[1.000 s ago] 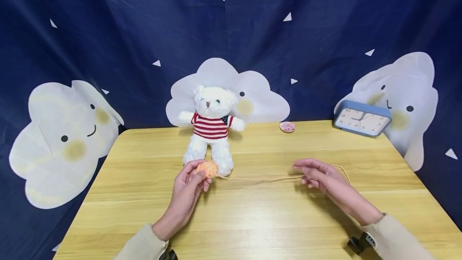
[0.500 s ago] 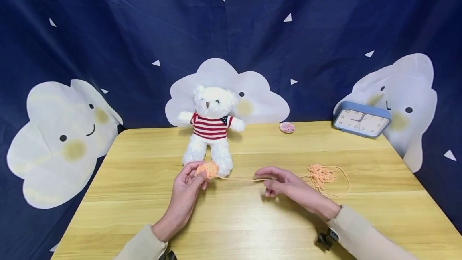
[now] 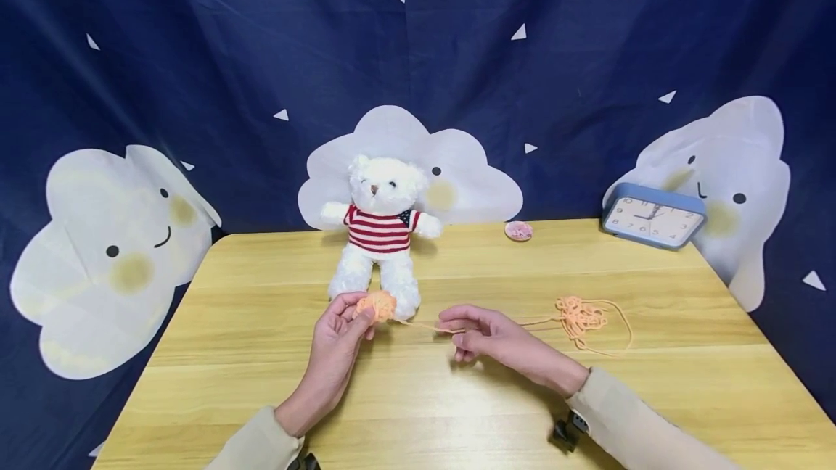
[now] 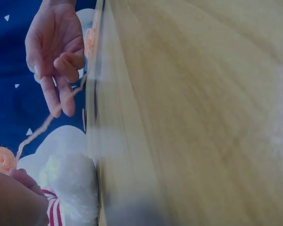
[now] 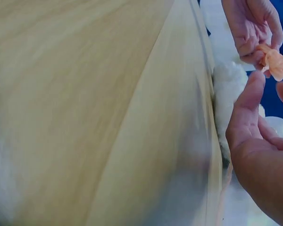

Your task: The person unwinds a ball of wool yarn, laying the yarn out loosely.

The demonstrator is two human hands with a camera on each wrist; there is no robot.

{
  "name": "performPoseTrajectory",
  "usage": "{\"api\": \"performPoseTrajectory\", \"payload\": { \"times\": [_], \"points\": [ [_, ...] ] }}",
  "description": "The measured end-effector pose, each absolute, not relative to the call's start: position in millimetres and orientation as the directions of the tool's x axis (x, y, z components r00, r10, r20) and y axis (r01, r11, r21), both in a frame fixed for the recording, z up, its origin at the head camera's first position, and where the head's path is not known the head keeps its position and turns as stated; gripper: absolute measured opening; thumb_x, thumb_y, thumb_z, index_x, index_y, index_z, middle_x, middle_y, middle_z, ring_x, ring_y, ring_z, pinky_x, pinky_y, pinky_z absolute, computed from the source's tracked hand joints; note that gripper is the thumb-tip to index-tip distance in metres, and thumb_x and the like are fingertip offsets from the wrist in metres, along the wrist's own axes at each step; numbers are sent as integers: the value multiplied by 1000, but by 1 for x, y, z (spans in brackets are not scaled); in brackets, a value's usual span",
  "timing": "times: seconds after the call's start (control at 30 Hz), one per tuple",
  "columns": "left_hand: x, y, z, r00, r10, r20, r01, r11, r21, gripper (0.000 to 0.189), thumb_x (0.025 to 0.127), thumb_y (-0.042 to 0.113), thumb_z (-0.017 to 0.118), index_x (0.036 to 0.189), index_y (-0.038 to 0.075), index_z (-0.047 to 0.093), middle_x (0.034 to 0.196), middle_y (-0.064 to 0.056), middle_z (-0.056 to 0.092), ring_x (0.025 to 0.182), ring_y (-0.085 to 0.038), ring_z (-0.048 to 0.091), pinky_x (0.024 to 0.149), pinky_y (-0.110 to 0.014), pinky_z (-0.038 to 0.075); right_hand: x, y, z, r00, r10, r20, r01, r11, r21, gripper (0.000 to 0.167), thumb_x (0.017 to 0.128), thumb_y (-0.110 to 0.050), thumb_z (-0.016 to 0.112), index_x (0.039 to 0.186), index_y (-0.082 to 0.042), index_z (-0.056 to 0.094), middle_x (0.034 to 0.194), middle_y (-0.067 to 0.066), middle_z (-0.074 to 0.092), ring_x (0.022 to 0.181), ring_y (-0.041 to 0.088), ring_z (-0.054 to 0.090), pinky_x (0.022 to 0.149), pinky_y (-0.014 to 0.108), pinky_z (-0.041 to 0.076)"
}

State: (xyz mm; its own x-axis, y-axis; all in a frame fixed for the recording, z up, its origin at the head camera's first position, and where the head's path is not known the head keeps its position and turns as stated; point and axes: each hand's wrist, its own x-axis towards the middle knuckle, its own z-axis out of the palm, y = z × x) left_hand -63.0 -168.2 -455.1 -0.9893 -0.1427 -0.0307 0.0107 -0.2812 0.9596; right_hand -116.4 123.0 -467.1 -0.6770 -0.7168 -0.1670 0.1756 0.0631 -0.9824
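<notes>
A small orange ball of yarn [image 3: 381, 305] is pinched between the thumb and fingers of my left hand [image 3: 338, 339], in front of the teddy bear's feet. From the ball a thin strand [image 3: 418, 324] runs right to my right hand [image 3: 493, 339]. In the left wrist view the strand crosses the right hand's [image 4: 56, 52] loosely extended fingers. The right wrist view has a gap between that hand's thumb [image 5: 249, 106] and forefinger. Beyond the hand, the strand leads to a loose tangle of yarn [image 3: 578, 316] on the table.
A white teddy bear [image 3: 379, 231] in a red striped top sits at the back of the wooden table [image 3: 405, 405]. Farther right are a small round pink item [image 3: 519, 231] and a blue clock [image 3: 654, 216]. A dark blue curtain [image 3: 575, 71] hangs behind.
My right hand has moved left along the strand, toward the ball, uncovering the tangle on the table. My left hand has stayed in place with the ball of yarn.
</notes>
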Motion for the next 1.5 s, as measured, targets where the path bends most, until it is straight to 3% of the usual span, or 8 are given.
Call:
{"api": "performPoseTrajectory", "payload": {
  "times": [0.27,0.5,0.9,1.13,1.5],
  "points": [
    [-63,-171,-455,-989,-144,-29,14,-288,957,27,106,-7,64,131,-10,55,105,-6,70,78,-9,61,69,-20,56,-117,124,-468,-649,-742,-168,225,24,-974,46,104,-3,66,144,14,53,129,32,66,102,27,71,88,31,63],
    [-64,-172,-457,-988,-149,-29,16,-296,955,26,105,-11,62,130,-10,55,106,-7,68,81,-10,62,69,-21,58,-116,134,-462,-710,-691,-135,154,34,-987,38,108,-12,69,129,19,60,106,22,69,86,15,66,79,27,60],
    [-62,-172,-457,-987,-155,-37,12,-304,953,26,104,-12,63,129,-12,55,108,-10,66,81,-11,61,68,-21,57,-116,169,-455,-837,-541,-85,47,84,-995,28,109,-15,67,114,13,63,98,20,67,85,18,64,79,31,60],
    [-61,-171,-458,-989,-146,-27,23,-329,944,28,103,-13,62,130,-13,54,109,-11,64,82,-12,61,68,-21,58,-116,193,-446,-887,-459,-47,45,15,-999,10,111,-10,62,106,-6,71,94,7,66,81,14,62,76,28,59],
    [-61,-173,-459,-986,-167,-15,39,-316,948,27,104,-12,62,130,-10,55,98,-7,66,79,-13,66,63,-20,56,-109,216,-442,-936,-332,-114,97,68,-993,17,112,-13,62,106,2,68,88,3,64,77,16,59,71,27,57]
  ]
}}
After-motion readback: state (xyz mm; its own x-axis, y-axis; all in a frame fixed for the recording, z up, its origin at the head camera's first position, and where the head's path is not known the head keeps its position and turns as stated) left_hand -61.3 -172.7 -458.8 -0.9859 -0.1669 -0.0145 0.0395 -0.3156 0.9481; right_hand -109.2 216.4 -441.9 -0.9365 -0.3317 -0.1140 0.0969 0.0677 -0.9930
